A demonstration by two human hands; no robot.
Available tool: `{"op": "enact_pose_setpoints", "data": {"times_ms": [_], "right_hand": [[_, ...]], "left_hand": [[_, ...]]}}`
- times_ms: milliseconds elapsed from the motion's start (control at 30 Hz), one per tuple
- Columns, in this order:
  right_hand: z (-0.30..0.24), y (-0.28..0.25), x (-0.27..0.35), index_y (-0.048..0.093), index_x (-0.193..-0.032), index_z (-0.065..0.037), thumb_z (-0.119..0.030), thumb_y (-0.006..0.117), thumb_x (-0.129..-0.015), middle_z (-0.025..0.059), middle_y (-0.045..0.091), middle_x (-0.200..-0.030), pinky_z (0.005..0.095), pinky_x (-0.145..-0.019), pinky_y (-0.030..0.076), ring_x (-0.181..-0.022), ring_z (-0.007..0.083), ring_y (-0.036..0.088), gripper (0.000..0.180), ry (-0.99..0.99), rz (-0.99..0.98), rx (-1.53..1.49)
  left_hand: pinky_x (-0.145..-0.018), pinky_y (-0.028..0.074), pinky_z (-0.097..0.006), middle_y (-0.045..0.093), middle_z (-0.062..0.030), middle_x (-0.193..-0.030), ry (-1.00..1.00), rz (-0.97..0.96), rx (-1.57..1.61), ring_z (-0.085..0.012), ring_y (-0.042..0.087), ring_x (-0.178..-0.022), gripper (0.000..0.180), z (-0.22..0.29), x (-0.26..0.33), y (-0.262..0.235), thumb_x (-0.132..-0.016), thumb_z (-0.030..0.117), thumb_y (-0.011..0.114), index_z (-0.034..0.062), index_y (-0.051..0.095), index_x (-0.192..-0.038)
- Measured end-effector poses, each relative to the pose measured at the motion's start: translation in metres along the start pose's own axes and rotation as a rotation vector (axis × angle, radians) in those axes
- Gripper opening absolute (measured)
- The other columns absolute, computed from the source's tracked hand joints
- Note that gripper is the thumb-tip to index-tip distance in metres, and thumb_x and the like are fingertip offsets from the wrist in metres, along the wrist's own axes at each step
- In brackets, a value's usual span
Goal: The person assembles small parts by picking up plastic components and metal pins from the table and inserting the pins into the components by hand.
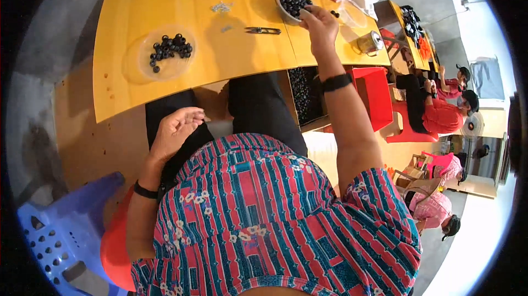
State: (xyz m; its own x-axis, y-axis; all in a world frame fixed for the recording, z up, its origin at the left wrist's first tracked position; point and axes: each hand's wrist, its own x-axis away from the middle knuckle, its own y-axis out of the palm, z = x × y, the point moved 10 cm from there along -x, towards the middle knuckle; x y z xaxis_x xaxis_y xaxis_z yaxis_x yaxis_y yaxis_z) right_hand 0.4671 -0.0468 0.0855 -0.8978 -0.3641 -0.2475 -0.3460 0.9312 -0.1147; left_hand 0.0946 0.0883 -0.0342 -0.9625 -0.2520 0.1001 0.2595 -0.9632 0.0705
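Partly, right hand (319,26) hides bowl (286,11).

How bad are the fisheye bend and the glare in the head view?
Head view: the yellow wooden table's edges bow strongly toward the rim; bright glare washes out the lower right corner; the right hand over the white bowl of small black rings casts a soft shadow; distant people look blurred.

Landmark: small scissors (263,31). Bare desk (126,95) lies left and nearer the person. Obstacles: dark-ring pile (170,48) far left, bowl of rings (291,3) right beyond, metal cup (369,43) far right.
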Motion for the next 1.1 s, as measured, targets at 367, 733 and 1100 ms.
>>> {"op": "enact_pose_setpoints", "data": {"times_ms": [367, 733, 1100], "right_hand": [[-0.002, 0.023, -0.02, 0.066, -0.1, -0.001, -0.005, 0.068, -0.077, 0.0093, 0.065, -0.075, 0.0298, -0.052, 0.049, -0.06, 0.0135, 0.059, 0.023, -0.082, -0.016, 0.03], [-0.01, 0.179, 0.097, 0.068, -0.091, -0.002, -0.008, 0.063, -0.081, 0.0012, 0.064, -0.072, 0.0216, -0.057, 0.047, -0.061, 0.0061, 0.056, 0.013, -0.257, -0.617, 0.37], [-0.059, 0.267, 0.15, 0.069, -0.075, -0.011, -0.012, 0.064, -0.071, 0.007, 0.063, -0.085, 0.0364, -0.074, 0.049, -0.083, 0.0269, 0.06, 0.007, -1.016, -0.892, 0.925]], "left_hand": [[-0.083, 0.048, -0.028, 0.061, -0.0084, -0.101, -0.018, 0.097, 0.052, -0.0136, 0.059, -0.092, 0.029, 0.002, 0.006, -0.01, -0.087, 0.004, 0.055, -0.0004, 0.054, -0.115], [-0.079, 0.05, -0.026, 0.061, -0.0084, -0.102, -0.027, 0.116, 0.208, -0.0129, 0.059, -0.09, 0.029, 0.0, 0.013, -0.003, -0.089, 0.008, 0.054, 0.0012, 0.054, -0.117], [-0.08, 0.05, -0.028, 0.061, -0.0095, -0.105, -0.064, 0.08, 0.21, -0.0148, 0.06, -0.091, 0.03, 0.001, 0.018, -0.001, -0.09, 0.009, 0.053, 0.0023, 0.052, -0.12]]}}
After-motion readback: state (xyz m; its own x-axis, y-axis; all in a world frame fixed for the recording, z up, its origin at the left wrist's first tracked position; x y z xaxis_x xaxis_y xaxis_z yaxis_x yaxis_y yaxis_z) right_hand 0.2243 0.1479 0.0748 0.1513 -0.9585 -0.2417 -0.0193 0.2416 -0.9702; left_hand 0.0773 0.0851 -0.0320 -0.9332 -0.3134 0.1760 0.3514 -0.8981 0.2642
